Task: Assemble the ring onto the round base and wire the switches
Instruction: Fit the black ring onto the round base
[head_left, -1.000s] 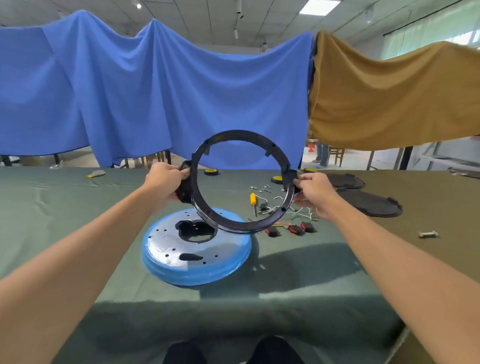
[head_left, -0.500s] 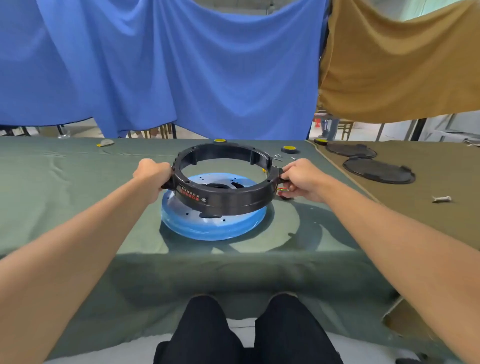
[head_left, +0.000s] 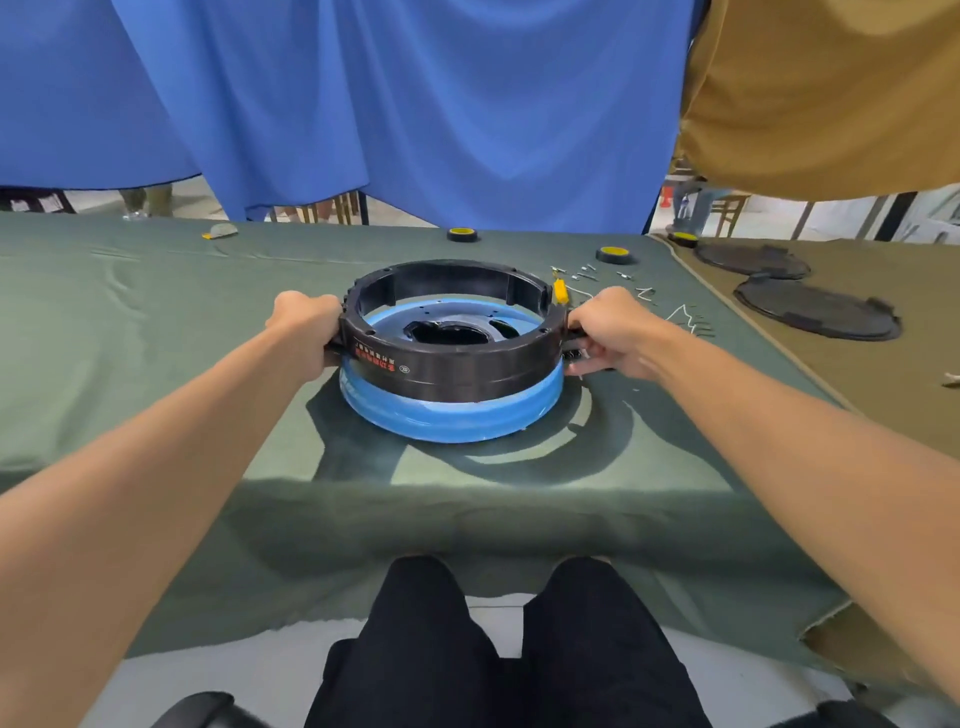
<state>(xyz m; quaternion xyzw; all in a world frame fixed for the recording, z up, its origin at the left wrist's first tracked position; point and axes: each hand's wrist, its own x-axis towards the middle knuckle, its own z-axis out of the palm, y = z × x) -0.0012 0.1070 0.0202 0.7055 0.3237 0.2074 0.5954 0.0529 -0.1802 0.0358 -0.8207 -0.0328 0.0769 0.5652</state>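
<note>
Holding the black ring (head_left: 457, 364) by both sides, we have it down over the blue round base (head_left: 452, 421) at the centre of the frame, on the green desk (head_left: 156, 332). Our left hand (head_left: 304, 332) curls its grip round the ring's left tab, and our right hand (head_left: 613, 332) round the right one. Small screws (head_left: 589, 268) lie scattered upper right.
</note>
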